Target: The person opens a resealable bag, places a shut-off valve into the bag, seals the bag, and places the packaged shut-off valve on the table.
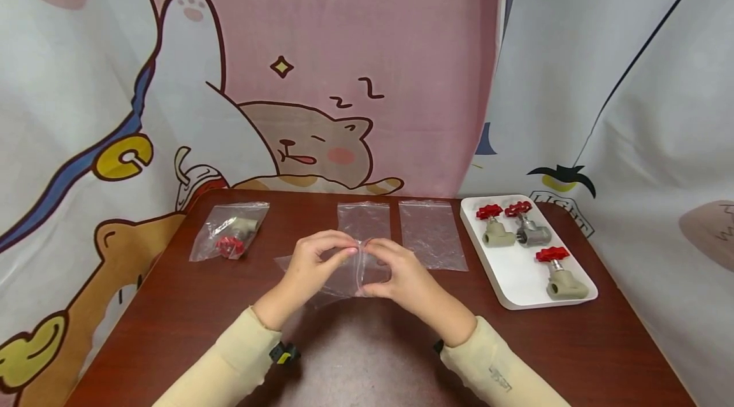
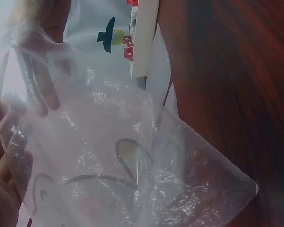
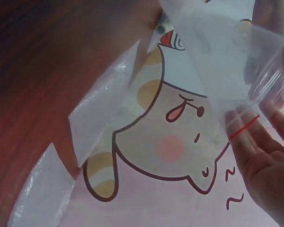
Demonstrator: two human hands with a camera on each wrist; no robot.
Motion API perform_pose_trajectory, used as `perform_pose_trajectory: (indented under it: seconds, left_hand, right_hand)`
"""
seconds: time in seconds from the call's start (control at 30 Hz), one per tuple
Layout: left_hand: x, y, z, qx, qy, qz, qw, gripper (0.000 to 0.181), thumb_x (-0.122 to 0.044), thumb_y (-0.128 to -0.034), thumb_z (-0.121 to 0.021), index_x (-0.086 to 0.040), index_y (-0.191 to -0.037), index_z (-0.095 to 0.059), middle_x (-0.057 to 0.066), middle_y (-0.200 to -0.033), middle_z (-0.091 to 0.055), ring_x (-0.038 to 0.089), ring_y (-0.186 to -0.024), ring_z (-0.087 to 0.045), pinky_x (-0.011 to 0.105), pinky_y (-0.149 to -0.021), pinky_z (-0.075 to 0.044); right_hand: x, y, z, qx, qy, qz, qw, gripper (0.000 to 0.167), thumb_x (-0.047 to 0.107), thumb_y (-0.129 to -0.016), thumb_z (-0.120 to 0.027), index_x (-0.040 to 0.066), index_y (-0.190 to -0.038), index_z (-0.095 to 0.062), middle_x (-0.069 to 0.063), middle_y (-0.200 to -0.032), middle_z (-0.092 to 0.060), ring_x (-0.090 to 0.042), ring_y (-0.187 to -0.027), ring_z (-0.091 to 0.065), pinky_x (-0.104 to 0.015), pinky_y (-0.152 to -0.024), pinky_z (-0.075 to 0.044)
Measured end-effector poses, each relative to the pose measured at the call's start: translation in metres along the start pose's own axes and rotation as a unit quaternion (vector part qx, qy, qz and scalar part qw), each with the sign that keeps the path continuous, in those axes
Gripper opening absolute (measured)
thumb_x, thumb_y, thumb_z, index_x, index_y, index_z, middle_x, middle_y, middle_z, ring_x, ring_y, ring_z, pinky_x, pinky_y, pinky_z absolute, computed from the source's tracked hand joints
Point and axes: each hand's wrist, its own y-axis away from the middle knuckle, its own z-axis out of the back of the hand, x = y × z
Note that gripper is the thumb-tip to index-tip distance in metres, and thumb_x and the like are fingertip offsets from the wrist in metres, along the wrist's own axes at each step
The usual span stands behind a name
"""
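A clear zip-lock bag (image 1: 343, 281) is held up above the front-middle of the table, between both hands. My left hand (image 1: 316, 269) pinches its mouth from the left, thumb and fingers on the plastic. From the other side my right hand (image 1: 408, 274) grips the same edge, its thumb lower down. In the left wrist view the bag (image 2: 99, 142) spreads out with no item visible inside. A red zip line (image 3: 244, 126) crosses near the right fingers in the right wrist view.
Two flat clear bags, a left one (image 1: 364, 219) and a right one (image 1: 432, 235), lie behind the hands. A white tray (image 1: 516, 279) at right carries three red-handled valves (image 1: 564, 284). At far left, a bag (image 1: 203, 241) contains another valve (image 1: 230, 246). A printed curtain (image 1: 401, 76) hangs behind.
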Motion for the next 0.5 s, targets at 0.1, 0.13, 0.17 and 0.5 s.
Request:
perform_pose_trajectory:
  seconds: [0.1, 0.13, 0.17, 0.5]
  left_hand:
    - [0.001, 0.002, -0.001, 0.003, -0.003, -0.001, 1.0, 0.007, -0.01, -0.0835, -0.071, -0.01, -0.089, -0.075, 0.004, -0.091, -0.072, 0.015, -0.087, -0.067, 0.023, -0.076, -0.053]
    - [0.001, 0.003, -0.001, 0.001, -0.001, -0.001, 1.0, 0.007, -0.01, -0.0837, -0.071, -0.009, -0.089, -0.075, 0.004, -0.091, -0.072, 0.015, -0.087, -0.067, 0.022, -0.076, -0.053]
    - [0.001, 0.003, 0.0, -0.003, 0.0, -0.001, 1.0, 0.007, -0.01, -0.0839, -0.07, -0.009, -0.089, -0.074, 0.004, -0.091, -0.072, 0.015, -0.086, -0.067, 0.022, -0.075, -0.053]
    - [-0.008, 0.001, 0.007, -0.056, -0.002, 0.053, 0.997, 0.007, 0.002, -0.0805, -0.071, 0.0, -0.087, -0.072, 0.012, -0.084, -0.072, 0.005, -0.074, -0.062, 0.017, -0.063, -0.051]
  right_hand:
    - [0.001, 0.0, 0.001, 0.011, 0.008, -0.008, 0.9999, 0.067, 0.028, -0.059, -0.089, 0.005, -0.117, -0.064, -0.008, -0.115, -0.064, -0.022, -0.101, -0.063, -0.03, -0.078, -0.056]
    - [0.001, 0.0, 0.001, 0.012, 0.009, -0.011, 0.9998, 0.065, 0.028, -0.06, -0.089, 0.005, -0.115, -0.065, -0.008, -0.114, -0.064, -0.021, -0.101, -0.064, -0.03, -0.077, -0.056]
    - [0.001, 0.0, 0.001, 0.011, 0.006, -0.012, 0.9999, 0.061, 0.027, -0.061, -0.088, 0.005, -0.113, -0.066, -0.008, -0.112, -0.066, -0.021, -0.099, -0.064, -0.03, -0.077, -0.056]
    - [-0.001, 0.007, 0.007, -0.122, -0.074, 0.024, 0.9895, 0.019, 0.005, -0.075, -0.078, 0.007, -0.093, -0.071, -0.003, -0.085, -0.069, -0.011, -0.071, -0.062, -0.026, -0.057, -0.053]
